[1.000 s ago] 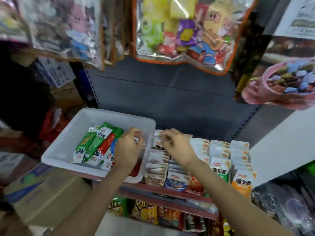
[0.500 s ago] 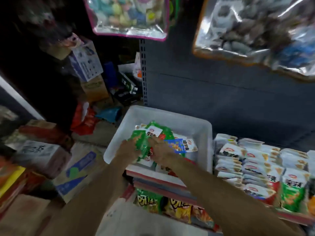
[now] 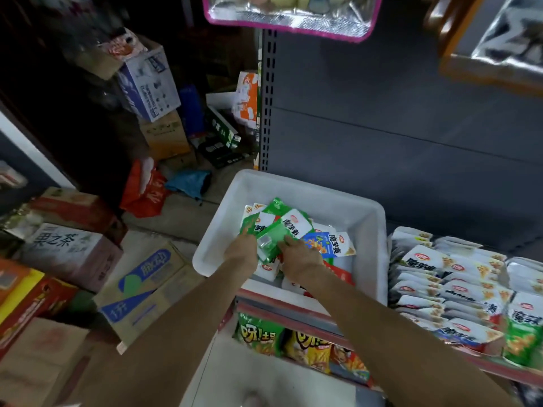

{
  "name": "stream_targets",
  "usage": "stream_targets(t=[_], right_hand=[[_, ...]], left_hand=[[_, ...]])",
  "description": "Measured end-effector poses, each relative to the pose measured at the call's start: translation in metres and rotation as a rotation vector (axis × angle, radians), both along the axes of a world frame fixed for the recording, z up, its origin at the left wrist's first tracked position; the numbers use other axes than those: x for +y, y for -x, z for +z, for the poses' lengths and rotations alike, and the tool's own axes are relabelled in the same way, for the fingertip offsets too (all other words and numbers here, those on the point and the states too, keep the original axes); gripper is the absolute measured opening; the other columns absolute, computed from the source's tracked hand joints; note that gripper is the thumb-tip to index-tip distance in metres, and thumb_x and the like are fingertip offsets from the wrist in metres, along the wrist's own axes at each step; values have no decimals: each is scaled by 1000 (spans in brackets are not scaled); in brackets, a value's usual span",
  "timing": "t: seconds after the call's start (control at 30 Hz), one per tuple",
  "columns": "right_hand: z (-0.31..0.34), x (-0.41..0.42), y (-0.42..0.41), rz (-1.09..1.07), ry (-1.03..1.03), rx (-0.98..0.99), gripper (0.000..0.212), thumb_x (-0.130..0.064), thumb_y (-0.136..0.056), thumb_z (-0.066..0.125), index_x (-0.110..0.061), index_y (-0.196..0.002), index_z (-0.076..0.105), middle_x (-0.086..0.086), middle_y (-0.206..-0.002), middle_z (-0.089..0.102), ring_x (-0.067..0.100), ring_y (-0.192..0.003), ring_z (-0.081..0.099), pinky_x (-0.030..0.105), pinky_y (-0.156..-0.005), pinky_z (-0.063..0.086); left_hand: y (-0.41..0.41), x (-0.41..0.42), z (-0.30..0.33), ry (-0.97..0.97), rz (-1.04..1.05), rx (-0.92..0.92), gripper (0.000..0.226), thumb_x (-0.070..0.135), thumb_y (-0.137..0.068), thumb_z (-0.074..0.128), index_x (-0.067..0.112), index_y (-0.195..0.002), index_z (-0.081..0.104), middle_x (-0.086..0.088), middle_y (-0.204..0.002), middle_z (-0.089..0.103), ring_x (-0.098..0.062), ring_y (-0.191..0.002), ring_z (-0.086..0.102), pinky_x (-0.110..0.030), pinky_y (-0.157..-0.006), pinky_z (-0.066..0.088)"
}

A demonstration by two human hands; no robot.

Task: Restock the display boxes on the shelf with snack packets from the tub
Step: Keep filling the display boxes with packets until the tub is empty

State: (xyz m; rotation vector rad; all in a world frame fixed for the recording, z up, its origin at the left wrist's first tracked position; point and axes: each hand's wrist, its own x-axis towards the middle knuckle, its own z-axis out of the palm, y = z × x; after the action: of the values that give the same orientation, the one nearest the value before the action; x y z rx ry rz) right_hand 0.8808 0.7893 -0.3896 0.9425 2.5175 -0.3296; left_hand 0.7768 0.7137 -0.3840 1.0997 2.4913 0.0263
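A white plastic tub (image 3: pixel 338 198) sits on the left end of the shelf and holds several snack packets, green, white, blue and red. Both my hands are inside it. My left hand (image 3: pixel 242 249) grips the left edge of a bunch of green packets (image 3: pixel 271 230). My right hand (image 3: pixel 299 254) holds the same bunch from the right, fingers curled on it. A blue and white packet (image 3: pixel 326 245) lies just right of my right hand. To the right of the tub stand the display boxes (image 3: pixel 458 286), packed with rows of white packets.
The red-edged shelf lip (image 3: pixel 279 306) runs under the tub, with chip bags (image 3: pixel 296 345) on the shelf below. Cardboard cartons (image 3: pixel 138 286) are stacked on the floor at left. Foil snack bags (image 3: pixel 291 16) hang overhead. A grey perforated upright (image 3: pixel 268 98) rises behind the tub.
My right hand left the display boxes and went left into the tub, joining the left hand on the green packets. The view swung left and down.
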Motion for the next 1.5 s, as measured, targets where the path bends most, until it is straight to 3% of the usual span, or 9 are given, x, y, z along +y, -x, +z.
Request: stream_targets(t=[0.17, 0.3, 0.5, 0.67, 0.8, 0.93, 1.13, 1.33, 1.5], right_hand=[[10, 9, -24, -53, 219, 260, 76, -15, -89, 56, -29, -151, 14, -3, -159, 10, 21, -144, 16, 42, -114, 29], [32, 9, -42, 53, 175, 538, 84, -16, -85, 66, -30, -150, 14, -5, -158, 15, 16, -143, 18, 34, -115, 27], [70, 17, -80, -100, 7, 797, 29, -11, -94, 52, -9, -121, 61, 13, -113, 67, 28, -102, 62, 29, -79, 45], [107, 40, -138, -465, 367, 1168, 12, -3, -86, 64, -14, -87, 68, 1, -85, 72, 12, -76, 67, 38, -73, 56], [129, 56, -200, -581, 521, 1329, 30, 9, -82, 63, -18, -95, 60, -3, -86, 67, 6, -74, 63, 23, -56, 56], [135, 74, -271, -663, 418, 1363, 62, 13, -81, 62, -25, -125, 42, 3, -97, 64, 12, -82, 63, 36, -62, 57], [129, 97, -370, -764, 256, 1391, 54, 15, -81, 58, -25, -114, 44, -2, -91, 58, 19, -81, 58, 43, -63, 53], [102, 126, -429, -760, 92, 1237, 59, 11, -79, 59, -35, -112, 40, 0, -94, 63, 13, -67, 59, 39, -64, 52], [81, 138, -434, -582, 41, 1050, 54, 11, -80, 56, -29, -113, 39, -3, -103, 53, 20, -88, 56, 31, -71, 47]], left_hand=[[5, -7, 20, -426, 272, -165, 11, 4, -88, 55, -4, -88, 62, -14, -82, 63, -27, -76, 65, -35, -66, 53], [-13, -10, 46, -743, 490, -695, 12, 2, -88, 58, -6, -93, 65, -16, -81, 64, -14, -55, 65, -26, -55, 58], [-55, 9, 84, -798, 510, -1103, 39, 34, -97, 47, 0, -94, 66, -17, -88, 72, -23, -68, 71, -27, -55, 57], [-102, 35, 94, -905, 105, -647, 18, 15, -91, 60, 7, -107, 61, 3, -99, 63, -5, -86, 63, -14, -71, 51], [-155, 63, 107, -872, -124, -643, 19, 6, -85, 66, 17, -100, 60, 2, -88, 63, -11, -80, 62, -23, -78, 49], [-218, 95, 110, -852, -213, -694, 20, 3, -82, 68, 19, -88, 57, 6, -74, 58, 6, -64, 56, -15, -71, 44], [-307, 132, 102, -732, -390, -590, 27, 9, -85, 67, 3, -110, 59, -7, -96, 61, -14, -85, 58, -16, -74, 45], [-354, 146, 80, -474, -716, 21, 47, 24, -92, 55, 14, -136, 40, -3, -136, 42, -21, -128, 35, -34, -104, 33], [-377, 157, 62, -416, -651, -192, 65, 19, -90, 60, 13, -145, 27, -7, -141, 39, -23, -131, 38, -32, -107, 33]])
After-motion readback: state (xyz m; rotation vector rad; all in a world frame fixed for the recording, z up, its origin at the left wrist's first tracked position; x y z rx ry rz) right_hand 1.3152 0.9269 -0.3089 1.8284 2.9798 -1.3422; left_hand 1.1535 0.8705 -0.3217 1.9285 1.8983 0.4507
